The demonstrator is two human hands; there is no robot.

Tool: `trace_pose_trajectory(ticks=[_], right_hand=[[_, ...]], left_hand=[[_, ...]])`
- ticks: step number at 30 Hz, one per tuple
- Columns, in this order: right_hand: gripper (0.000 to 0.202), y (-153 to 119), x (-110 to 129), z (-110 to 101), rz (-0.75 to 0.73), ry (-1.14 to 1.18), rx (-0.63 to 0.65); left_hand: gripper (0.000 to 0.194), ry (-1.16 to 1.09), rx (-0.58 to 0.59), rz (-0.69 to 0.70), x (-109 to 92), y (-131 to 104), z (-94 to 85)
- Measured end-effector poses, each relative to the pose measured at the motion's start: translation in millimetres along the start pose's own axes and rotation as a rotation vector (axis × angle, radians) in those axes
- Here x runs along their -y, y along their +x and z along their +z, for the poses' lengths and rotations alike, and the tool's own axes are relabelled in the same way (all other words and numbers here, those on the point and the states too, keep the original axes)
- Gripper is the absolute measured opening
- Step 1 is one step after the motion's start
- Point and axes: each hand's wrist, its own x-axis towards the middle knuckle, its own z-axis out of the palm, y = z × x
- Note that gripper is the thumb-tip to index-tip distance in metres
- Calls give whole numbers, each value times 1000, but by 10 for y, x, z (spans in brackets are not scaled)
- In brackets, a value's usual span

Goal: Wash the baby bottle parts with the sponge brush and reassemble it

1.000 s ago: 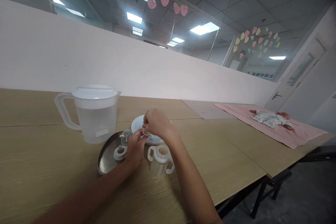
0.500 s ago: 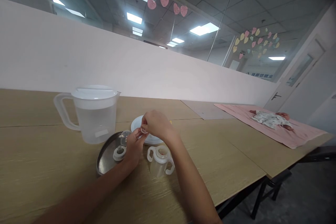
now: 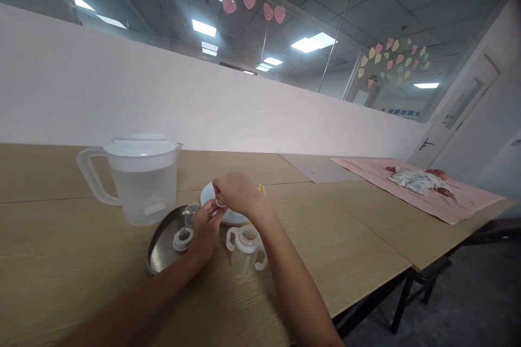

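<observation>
My left hand (image 3: pixel 207 227) and my right hand (image 3: pixel 236 194) meet above the near edge of a white plate (image 3: pixel 207 193). Between their fingertips is a small clear piece (image 3: pixel 220 203), mostly covered, whose kind I cannot make out. Below my right wrist stands a two-handled baby bottle (image 3: pixel 244 257), upright with its top uncovered. Left of my left hand, a round metal tray (image 3: pixel 160 252) holds a white collar with a teat (image 3: pixel 183 238) and a clear dome cap (image 3: pixel 191 213).
A lidded plastic jug (image 3: pixel 146 190) of clear liquid stands behind the tray. Something yellow (image 3: pixel 261 190) shows past my right hand. At the far right a baby doll (image 3: pixel 419 180) lies on a pink cloth (image 3: pixel 456 209). A white wall (image 3: pixel 228 114) borders the table.
The view has shifted slightly. Both hands stay together at the plate with the small clear piece, and the bottle, tray and jug keep their places.
</observation>
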Motion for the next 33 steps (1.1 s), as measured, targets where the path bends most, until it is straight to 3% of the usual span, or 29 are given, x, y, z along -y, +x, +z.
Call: trace_pose_trajectory(ticks=[7,12,22,33], right_hand=[[13,-35,82,-44,-62,-60,-45],[11,-25,47,-48,-145,42,-144],[16,-106,28,-132,-83,284,-333],[18,-233,54,-248,-52,402,-415]], left_hand=[[14,-5,-37,29,-18,-29,17],[11,58,-72,58,-44,-33,23],[12,91,-83,72,-105,1,17],[15,164,-42,175,-92,44,3]])
